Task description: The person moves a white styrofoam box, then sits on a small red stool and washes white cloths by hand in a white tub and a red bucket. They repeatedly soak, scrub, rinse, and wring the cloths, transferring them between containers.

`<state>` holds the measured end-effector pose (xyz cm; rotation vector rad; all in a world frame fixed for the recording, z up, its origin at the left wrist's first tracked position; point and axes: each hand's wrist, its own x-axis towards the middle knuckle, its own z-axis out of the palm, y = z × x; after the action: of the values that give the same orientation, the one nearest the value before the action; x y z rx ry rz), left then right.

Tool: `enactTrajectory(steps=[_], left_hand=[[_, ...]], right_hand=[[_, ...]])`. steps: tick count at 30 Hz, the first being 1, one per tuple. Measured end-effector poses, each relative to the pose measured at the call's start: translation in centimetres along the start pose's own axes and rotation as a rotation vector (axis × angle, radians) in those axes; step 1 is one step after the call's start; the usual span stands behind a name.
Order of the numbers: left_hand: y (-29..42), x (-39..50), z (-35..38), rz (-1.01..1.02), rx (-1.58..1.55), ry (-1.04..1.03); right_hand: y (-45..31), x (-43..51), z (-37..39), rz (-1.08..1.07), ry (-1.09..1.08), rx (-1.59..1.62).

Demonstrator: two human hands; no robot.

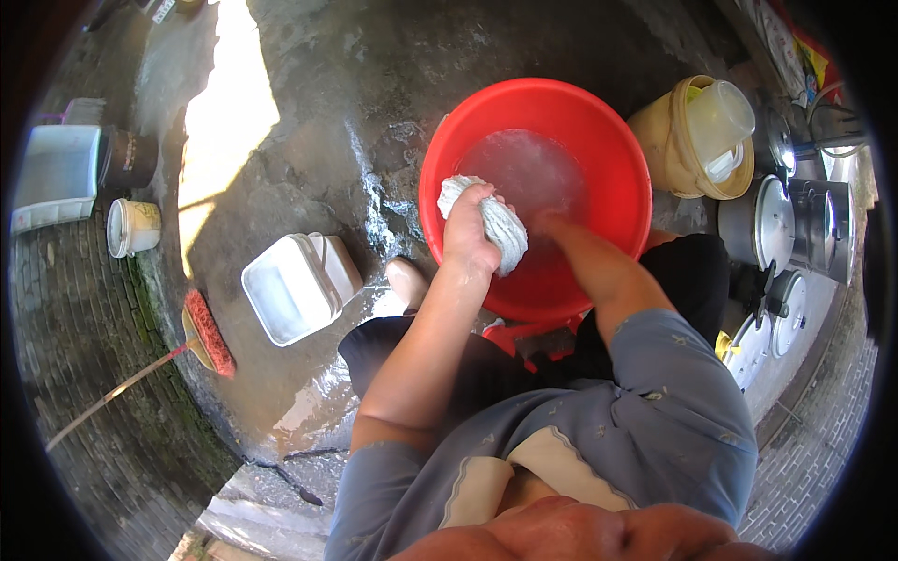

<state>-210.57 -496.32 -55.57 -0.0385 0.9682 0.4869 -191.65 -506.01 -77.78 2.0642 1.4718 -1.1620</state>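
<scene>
A large red plastic basin stands in front of me, holding cloudy greyish water. My left hand grips a bunched white cloth, raised over the basin's left side. The cloth looks wet and twisted, bulging out on both sides of the fist. My right hand reaches down into the water near the middle of the basin. Its fingers are hidden under the murky surface, so I cannot see whether they hold anything.
On the left sit a white square bucket, a broom with red bristles and a small lidded tub. To the right stand a beige bucket of plastic containers and several lidded metal pots. Water wets the concrete floor.
</scene>
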Motion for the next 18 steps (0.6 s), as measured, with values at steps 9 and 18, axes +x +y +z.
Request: enactTrajectory(steps=[9, 18], left_hand=[[-3.6, 0.5, -0.6, -0.073, -0.056, -0.075], [-7.0, -1.0, 1.1, -0.161, -0.144, -0.143]], right_hand=[[-6.3, -19.4, -24.2, -0.591, 0.602, 0.738], [-12.2, -43.8, -36.1, -0.814, 1.079, 0.895]])
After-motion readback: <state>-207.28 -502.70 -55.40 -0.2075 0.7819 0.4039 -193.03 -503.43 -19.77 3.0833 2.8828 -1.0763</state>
